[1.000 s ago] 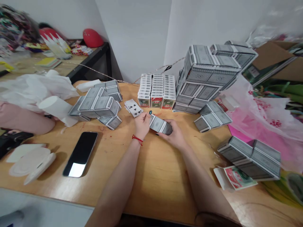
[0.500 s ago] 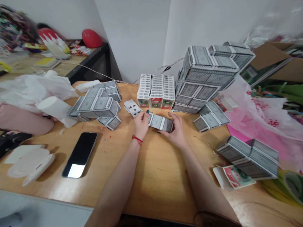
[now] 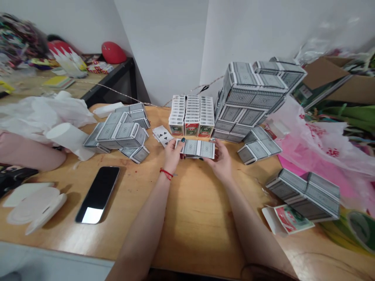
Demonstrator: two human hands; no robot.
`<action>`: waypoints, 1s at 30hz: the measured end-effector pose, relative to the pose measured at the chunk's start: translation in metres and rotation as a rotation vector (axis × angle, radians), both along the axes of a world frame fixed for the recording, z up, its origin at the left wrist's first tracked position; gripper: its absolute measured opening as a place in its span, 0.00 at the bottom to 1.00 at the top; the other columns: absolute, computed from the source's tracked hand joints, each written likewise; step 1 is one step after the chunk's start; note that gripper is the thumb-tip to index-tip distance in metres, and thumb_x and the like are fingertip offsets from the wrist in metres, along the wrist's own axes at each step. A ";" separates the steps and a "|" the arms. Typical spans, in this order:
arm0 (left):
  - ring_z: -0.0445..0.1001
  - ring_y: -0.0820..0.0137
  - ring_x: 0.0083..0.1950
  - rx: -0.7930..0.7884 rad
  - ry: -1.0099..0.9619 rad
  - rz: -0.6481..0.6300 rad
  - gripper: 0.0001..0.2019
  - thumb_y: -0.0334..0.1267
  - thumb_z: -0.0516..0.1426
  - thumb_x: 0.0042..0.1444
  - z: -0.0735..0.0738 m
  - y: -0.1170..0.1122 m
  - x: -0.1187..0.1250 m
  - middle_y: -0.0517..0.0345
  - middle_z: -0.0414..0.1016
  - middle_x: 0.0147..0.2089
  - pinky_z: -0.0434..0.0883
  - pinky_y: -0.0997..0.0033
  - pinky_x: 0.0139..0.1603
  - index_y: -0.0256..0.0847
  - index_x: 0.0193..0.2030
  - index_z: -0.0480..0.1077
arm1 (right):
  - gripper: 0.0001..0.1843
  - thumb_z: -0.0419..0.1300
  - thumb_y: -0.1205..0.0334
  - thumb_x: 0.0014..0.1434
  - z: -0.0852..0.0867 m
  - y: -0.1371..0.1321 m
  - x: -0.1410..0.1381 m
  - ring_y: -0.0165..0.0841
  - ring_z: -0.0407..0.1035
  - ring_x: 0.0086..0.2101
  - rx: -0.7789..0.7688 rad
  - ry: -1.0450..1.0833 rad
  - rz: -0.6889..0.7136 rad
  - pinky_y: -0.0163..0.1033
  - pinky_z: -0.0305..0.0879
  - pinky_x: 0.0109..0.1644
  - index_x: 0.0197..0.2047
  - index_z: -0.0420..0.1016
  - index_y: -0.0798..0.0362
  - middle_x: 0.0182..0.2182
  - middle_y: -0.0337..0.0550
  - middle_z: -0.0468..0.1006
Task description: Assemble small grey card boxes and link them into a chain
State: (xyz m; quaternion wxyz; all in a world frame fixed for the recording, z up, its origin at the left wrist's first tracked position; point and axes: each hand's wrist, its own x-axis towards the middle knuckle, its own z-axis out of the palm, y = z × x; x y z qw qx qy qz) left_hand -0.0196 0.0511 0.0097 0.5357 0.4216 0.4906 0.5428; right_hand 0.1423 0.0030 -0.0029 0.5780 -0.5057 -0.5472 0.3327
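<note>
Both my hands hold a wrapped block of two card decks level above the wooden table. My left hand, with a red string at the wrist, grips the block's left end. My right hand grips its right end. Just behind the block stand three rows of boxed decks. A few loose face-up playing cards lie to the left of my left hand.
A tall stack of wrapped deck blocks rises at the back right, with more blocks at the right and others at the left. A black phone lies at the front left. White tissue, a paper roll and pink plastic bags flank the table.
My hands turned the block from slanted to level and lifted it slightly toward the rows of boxed decks. My right hand shifted from under the block to its right end.
</note>
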 end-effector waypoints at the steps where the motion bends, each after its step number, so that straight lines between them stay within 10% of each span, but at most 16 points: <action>1: 0.61 0.80 0.15 -0.020 -0.017 -0.057 0.13 0.44 0.56 0.45 0.001 0.000 -0.001 0.64 0.66 0.20 0.58 0.81 0.12 0.37 0.33 0.65 | 0.40 0.64 0.55 0.40 0.003 -0.001 0.000 0.39 0.64 0.47 0.004 0.017 -0.003 0.46 0.65 0.46 0.55 0.52 0.49 0.51 0.51 0.63; 7: 0.63 0.80 0.16 -0.181 -0.174 -0.289 0.15 0.39 0.61 0.39 0.009 0.000 -0.007 0.62 0.69 0.23 0.60 0.81 0.14 0.36 0.36 0.67 | 0.32 0.62 0.50 0.41 0.015 -0.004 0.001 0.41 0.63 0.47 0.000 0.105 0.031 0.47 0.62 0.49 0.50 0.61 0.52 0.47 0.50 0.67; 18: 0.70 0.73 0.28 -0.203 -0.562 -0.208 0.17 0.44 0.53 0.47 0.020 -0.003 -0.020 0.55 0.74 0.34 0.61 0.77 0.20 0.36 0.41 0.70 | 0.41 0.63 0.44 0.37 0.019 -0.012 -0.003 0.37 0.62 0.36 0.117 -0.338 -0.061 0.43 0.63 0.41 0.55 0.61 0.50 0.34 0.44 0.65; 30: 0.67 0.78 0.29 0.087 -0.297 0.092 0.06 0.36 0.56 0.43 0.001 0.005 -0.014 0.62 0.70 0.30 0.63 0.79 0.32 0.37 0.28 0.70 | 0.35 0.58 0.41 0.42 0.017 -0.017 -0.011 0.36 0.66 0.36 -0.007 -0.797 -0.021 0.38 0.64 0.38 0.52 0.64 0.47 0.36 0.44 0.69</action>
